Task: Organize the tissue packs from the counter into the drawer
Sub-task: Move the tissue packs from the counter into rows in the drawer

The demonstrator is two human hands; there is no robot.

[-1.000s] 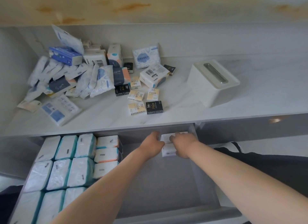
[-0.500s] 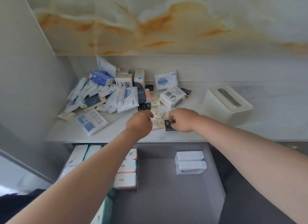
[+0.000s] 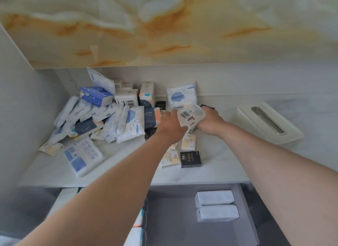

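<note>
A white tissue pack with a barcode (image 3: 190, 117) lies between my two hands on the counter (image 3: 219, 165). My left hand (image 3: 171, 125) holds its left side, and my right hand (image 3: 210, 122) grips its right end. A heap of blue-and-white tissue packs (image 3: 102, 117) fills the counter's back left. Small cream packs (image 3: 188, 142) and a black pack (image 3: 190, 159) lie in front of my hands. Below, the open grey drawer (image 3: 173, 218) holds two white packs (image 3: 215, 205) at its right; more packs at its left are mostly hidden by my left arm.
A white tissue box with a slot (image 3: 265, 125) stands on the counter at the right. A white-and-blue pack (image 3: 182, 95) leans on the back wall. A grey side panel (image 3: 22, 108) closes the left. A marbled wall panel runs above the counter's low back wall.
Both hands left the two white packs in the drawer, rose to the counter and reached farther back. They now hold the barcode pack.
</note>
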